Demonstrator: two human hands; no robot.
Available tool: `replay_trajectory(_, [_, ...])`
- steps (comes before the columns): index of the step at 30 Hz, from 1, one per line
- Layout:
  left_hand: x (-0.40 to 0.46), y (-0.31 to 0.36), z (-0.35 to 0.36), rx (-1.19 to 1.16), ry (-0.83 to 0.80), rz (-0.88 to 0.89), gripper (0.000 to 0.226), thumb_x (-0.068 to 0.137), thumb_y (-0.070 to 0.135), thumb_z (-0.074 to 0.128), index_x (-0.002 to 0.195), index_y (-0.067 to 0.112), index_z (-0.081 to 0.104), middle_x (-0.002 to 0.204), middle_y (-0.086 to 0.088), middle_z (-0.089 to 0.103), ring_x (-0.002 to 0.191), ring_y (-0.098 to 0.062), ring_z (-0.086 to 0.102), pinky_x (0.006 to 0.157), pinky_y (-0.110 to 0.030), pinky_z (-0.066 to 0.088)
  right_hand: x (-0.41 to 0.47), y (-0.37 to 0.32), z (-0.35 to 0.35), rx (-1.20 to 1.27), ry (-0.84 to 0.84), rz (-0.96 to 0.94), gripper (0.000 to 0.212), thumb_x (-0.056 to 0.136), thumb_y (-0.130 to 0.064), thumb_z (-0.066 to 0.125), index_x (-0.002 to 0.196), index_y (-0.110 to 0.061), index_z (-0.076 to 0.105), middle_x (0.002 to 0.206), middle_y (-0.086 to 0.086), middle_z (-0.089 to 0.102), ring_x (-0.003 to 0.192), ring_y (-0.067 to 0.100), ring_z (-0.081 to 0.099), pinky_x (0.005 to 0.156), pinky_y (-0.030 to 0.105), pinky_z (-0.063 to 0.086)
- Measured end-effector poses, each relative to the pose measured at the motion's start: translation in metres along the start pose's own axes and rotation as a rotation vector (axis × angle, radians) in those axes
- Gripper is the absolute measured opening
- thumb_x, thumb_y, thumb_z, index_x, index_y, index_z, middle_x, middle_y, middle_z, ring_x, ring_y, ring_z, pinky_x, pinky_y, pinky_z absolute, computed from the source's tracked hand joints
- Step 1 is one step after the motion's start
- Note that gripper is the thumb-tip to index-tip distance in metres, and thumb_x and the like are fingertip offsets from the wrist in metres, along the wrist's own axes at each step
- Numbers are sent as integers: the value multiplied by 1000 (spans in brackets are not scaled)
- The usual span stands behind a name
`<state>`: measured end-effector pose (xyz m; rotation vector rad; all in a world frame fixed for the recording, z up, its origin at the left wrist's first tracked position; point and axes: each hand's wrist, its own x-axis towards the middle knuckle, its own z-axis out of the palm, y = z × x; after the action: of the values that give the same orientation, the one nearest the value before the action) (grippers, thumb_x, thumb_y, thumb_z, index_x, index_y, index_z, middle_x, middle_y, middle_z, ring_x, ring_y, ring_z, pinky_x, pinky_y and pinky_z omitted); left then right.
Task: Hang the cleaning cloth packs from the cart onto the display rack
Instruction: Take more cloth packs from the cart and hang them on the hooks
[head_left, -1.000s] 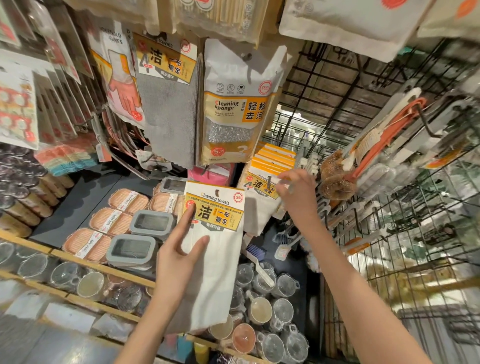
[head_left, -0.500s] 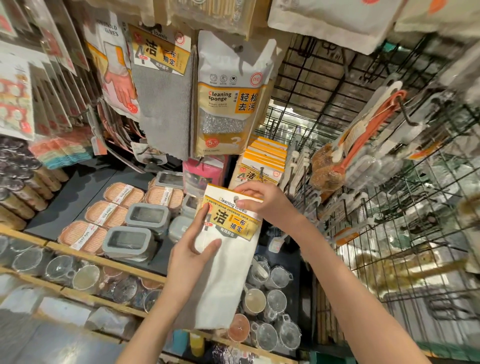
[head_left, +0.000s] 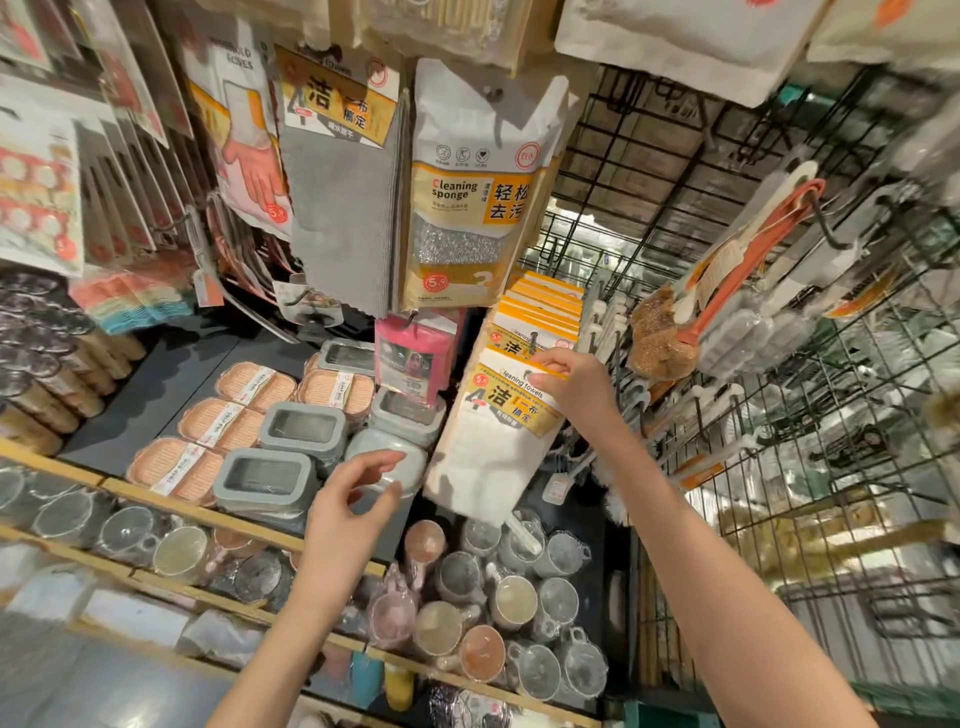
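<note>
Cleaning cloth pack (head_left: 493, 415) hangs tilted at frame centre, its header pinched by the right hand (head_left: 576, 384) at the rack hook (head_left: 532, 340); the left hand (head_left: 353, 493) hovers below-left, fingers relaxed, holding nothing.

Hook hidden behind cloth pack (head_left: 493, 431)
</note>
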<state>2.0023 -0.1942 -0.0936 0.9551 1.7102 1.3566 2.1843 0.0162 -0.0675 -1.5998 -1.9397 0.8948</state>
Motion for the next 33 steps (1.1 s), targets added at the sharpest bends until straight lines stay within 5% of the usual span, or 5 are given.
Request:
replay_trajectory(7, [8,-4,-15,3,37,6,30,87,-1,62,102,25,67,106,6,68,104,-11,60,101,-33,42,24,4,10,33,136,51,23,83,-17,69,106,-17,70,110,3,68,101,17,62,81,30,47])
replay_trajectory(18, [19,-7,-20,5,35,9,34,86,0,63,99,31,68,103,8,69,104,-12,61,103,-42,43,44,17,16,3,103,32,22,84,-15,67,105,-14,71,116,3,67,103,19,61,89,35,47])
replay_trajectory(22, [22,-5,-16,2,32,-6,33,87,-1,62,99,29,67,104,8,68,104,-9,60,103,-39,42,48,23,15,22,82,0,22,85,-4,59,104,-10,69,112,7,67,91,12,55,76,16,40])
replay_trajectory(28, [27,-5,-10,19,8,-28,35,87,-3,62,99,29,67,103,9,67,104,-4,59,104,-36,42,53,29,15,-244,150,-29,12,86,-23,66,97,-25,63,101,-6,53,88,10,53,69,26,43])
replay_trajectory(33, [34,-8,-12,37,9,-15,34,87,-1,62,100,31,67,102,12,67,101,0,59,101,-34,42,63,27,23,-364,257,3,10,87,-28,65,95,-25,61,105,-7,47,78,10,47,52,21,25])
